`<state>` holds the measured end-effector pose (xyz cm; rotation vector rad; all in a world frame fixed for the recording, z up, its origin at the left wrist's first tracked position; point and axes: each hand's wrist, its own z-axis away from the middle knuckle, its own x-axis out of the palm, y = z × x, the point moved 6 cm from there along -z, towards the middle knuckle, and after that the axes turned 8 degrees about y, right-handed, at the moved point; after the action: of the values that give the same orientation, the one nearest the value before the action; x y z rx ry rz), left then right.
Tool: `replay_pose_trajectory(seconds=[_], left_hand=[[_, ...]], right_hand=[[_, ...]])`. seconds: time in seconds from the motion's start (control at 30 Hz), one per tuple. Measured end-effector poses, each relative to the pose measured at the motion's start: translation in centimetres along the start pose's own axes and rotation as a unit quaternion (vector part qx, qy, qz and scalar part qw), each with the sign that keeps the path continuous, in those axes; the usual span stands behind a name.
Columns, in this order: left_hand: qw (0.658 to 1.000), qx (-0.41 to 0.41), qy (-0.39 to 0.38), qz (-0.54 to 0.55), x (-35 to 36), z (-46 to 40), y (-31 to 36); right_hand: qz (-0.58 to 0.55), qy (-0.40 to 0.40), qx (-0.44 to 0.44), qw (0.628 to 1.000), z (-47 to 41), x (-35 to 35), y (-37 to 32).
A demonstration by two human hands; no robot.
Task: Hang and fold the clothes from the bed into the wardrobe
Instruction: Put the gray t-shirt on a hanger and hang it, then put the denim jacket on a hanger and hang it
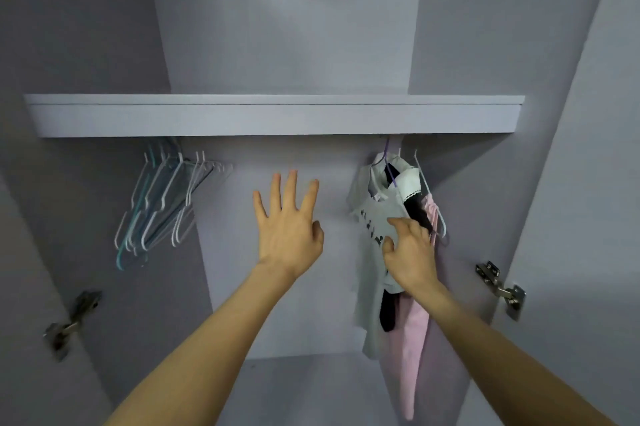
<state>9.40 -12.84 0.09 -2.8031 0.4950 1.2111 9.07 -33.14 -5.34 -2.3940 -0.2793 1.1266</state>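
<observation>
Hanging right are three garments (377, 217), right hand (410, 252) fingers gripping one; left hand (287, 228) fingers spread.

Probably a home bedroom, open wardrobe (277, 117), empty hangers (162, 197), hung clothes (391, 217)

Grey panel walls (284, 27), dim light

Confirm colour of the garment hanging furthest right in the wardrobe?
Pale pink garment, clearest in the head view.
</observation>
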Motion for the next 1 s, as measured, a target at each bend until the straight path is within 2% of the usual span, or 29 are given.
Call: replay_pose_trajectory(seconds=[0.1, 0.23, 0.33, 0.43, 0.47, 0.5, 0.6, 0.7, 0.77, 0.83, 0.93, 1.0], left_hand=[[0.995, -0.072, -0.047, 0.05, 0.3, 5.9, -3.2], [0.964, -0.243, -0.088, 0.063, -0.7, 17.3, -9.1], [0.919, -0.381, -0.086, 0.049, -3.3, 26.7, -12.6], [0.859, -0.508, -0.06, -0.001, -7.6, 36.7, -14.7], [0.829, -0.556, -0.046, -0.021, -9.6, 41.1, -14.6], [0.814, -0.58, -0.03, -0.026, -11.0, 43.7, -14.4], [0.723, -0.688, 0.02, -0.062, -16.2, 54.4, -10.5], [0.609, -0.78, 0.077, -0.123, -21.5, 64.4, -3.3], [0.52, -0.83, 0.128, -0.156, -24.6, 70.4, 2.7], [0.455, -0.859, 0.166, -0.167, -26.2, 74.1, 7.1], [0.33, -0.901, 0.208, -0.191, -28.6, 80.2, 15.3], [0.284, -0.913, 0.217, -0.197, -29.3, 83.1, 18.9]], right_hand=[[-0.086, -0.055, -0.055, 0.993, 4.0, 1.1, -4.1], [-0.157, -0.243, -0.102, 0.952, 11.9, 6.0, -10.2], [-0.188, -0.37, -0.16, 0.896, 19.4, 9.5, -14.4], [-0.216, -0.474, -0.224, 0.824, 27.9, 11.4, -18.2], [-0.223, -0.51, -0.249, 0.792, 31.8, 11.7, -19.4], [-0.224, -0.529, -0.261, 0.776, 34.2, 11.9, -19.9], [-0.218, -0.616, -0.331, 0.681, 44.6, 10.8, -20.5], [-0.191, -0.701, -0.404, 0.556, 55.3, 7.5, -19.5], [-0.166, -0.74, -0.455, 0.467, 62.1, 4.2, -18.4], [-0.151, -0.754, -0.485, 0.416, 66.4, 2.0, -17.6], [-0.123, -0.765, -0.54, 0.327, 74.3, -3.1, -15.8], [-0.108, -0.773, -0.556, 0.287, 77.9, -5.4, -14.5]])
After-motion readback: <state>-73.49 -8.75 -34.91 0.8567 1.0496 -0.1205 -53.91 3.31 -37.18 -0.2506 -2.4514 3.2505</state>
